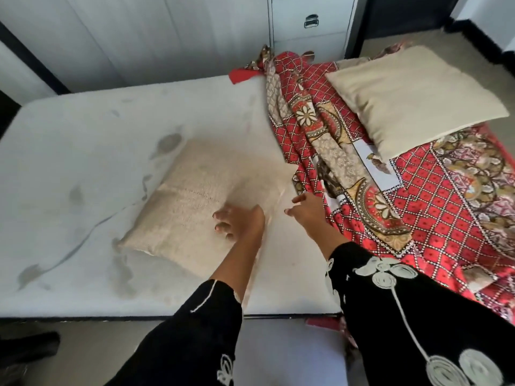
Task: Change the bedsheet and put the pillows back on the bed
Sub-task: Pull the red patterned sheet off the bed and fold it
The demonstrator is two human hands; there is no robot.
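Careful: the far pillow (412,98) sits on the red sheet (434,207), so tugging the sheet could tip it off the bed. The near pillow (206,201) lies on the bare mattress (83,151). Your left hand (239,221) rests on it, fingers loose. Your right hand (306,210) is spread just beside its right edge, holding nothing.

white drawer unit (309,37) at the back, metal handle (311,20) on one drawer | white panelled wall (125,32) left of it | beige floor (423,37) far right | dark object (28,346) lower left (too blurred to identify)
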